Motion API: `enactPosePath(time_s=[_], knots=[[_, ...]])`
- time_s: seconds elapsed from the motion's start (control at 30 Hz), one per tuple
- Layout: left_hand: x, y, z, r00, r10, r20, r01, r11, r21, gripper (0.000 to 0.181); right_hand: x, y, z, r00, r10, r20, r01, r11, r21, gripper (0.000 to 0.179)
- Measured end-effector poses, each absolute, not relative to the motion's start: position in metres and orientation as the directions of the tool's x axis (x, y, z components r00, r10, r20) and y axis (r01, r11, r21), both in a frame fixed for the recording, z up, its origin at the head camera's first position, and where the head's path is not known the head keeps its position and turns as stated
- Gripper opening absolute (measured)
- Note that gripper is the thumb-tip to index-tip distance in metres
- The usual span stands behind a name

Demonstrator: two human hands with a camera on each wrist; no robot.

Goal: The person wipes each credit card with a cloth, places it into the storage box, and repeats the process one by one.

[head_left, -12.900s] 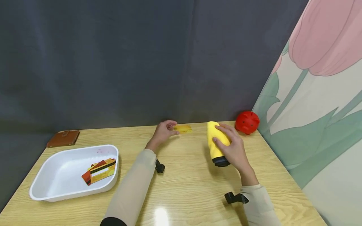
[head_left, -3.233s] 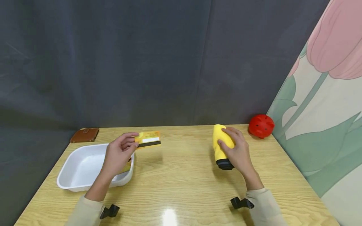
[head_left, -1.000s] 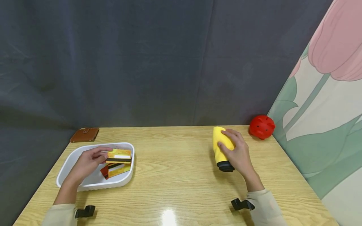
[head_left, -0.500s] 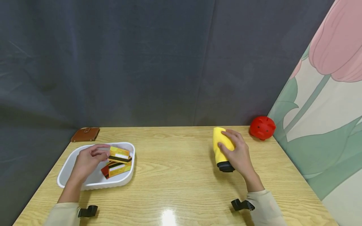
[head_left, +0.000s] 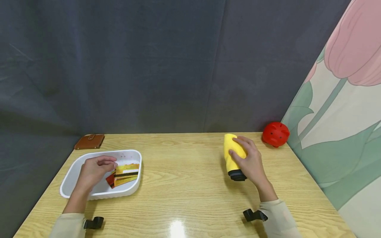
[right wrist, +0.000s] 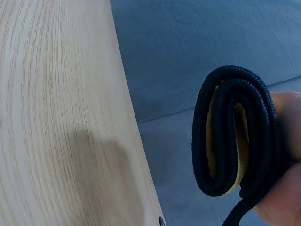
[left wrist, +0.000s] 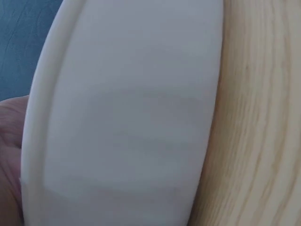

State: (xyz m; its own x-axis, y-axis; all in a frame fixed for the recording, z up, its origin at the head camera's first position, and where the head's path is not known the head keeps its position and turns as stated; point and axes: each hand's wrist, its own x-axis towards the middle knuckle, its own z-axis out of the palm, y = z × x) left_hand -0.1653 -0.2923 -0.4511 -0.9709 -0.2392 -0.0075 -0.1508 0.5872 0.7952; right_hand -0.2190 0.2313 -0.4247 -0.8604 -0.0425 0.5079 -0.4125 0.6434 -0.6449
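Inside the white plastic tray (head_left: pixel 96 195), my left hand (head_left: pixel 93 170) hovers with thumb and fingertips drawn close together, just left of a yellow bank card (head_left: pixel 127 168). The card lies over other cards in the tray; a red card (head_left: pixel 110 180) shows beneath at the left. No card is visible between the fingertips. In the left wrist view the tray wall (left wrist: pixel 131 113) hides most of the hand. My right hand (head_left: pixel 249 158) grips a rolled yellow towel (head_left: pixel 232 155) with black edging above the right of the table. Its coiled black end (right wrist: pixel 225 136) faces the right wrist camera.
A brown leather wallet (head_left: pixel 90 141) lies at the back left of the wooden table (head_left: pixel 178 185). At the back right stands a red piggy bank (head_left: pixel 275 134). A dark curtain (head_left: pixel 166 66) rises behind the table, and a flower-patterned wall (head_left: pixel 342 138) borders the right side.
My left hand carried the yellow card from the back middle of the table to the tray, and in the last half second let it drop onto the other cards. The right hand kept its grip.
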Motion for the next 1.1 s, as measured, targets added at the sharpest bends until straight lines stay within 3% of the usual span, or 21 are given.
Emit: enactPosePath(time_s=[0.2, 0.47, 0.8, 1.1], knots=[[-0.164, -0.294, -0.448, -0.976, -0.216, -0.008, -0.133, 0.573, 0.809, 0.034, -0.220, 0.234, -0.426, -0.864, -0.038, 0.501, -0.405, 0.643, -0.650, 0.046], [-0.160, -0.287, -0.430, -0.989, -0.118, 0.089, 0.019, 0.495, 0.868, 0.041, -0.221, 0.241, -0.431, -0.874, -0.046, 0.483, -0.397, 0.640, -0.657, 0.045], [-0.161, -0.260, -0.393, -0.980, -0.014, 0.196, 0.158, 0.535, 0.830, 0.041, -0.227, 0.257, -0.443, -0.884, -0.164, 0.437, -0.429, 0.657, -0.620, 0.040], [-0.169, -0.233, -0.370, -0.976, 0.060, 0.207, 0.204, 0.566, 0.798, 0.035, -0.235, 0.257, -0.463, -0.880, -0.307, 0.362, -0.472, 0.648, -0.598, 0.041]])
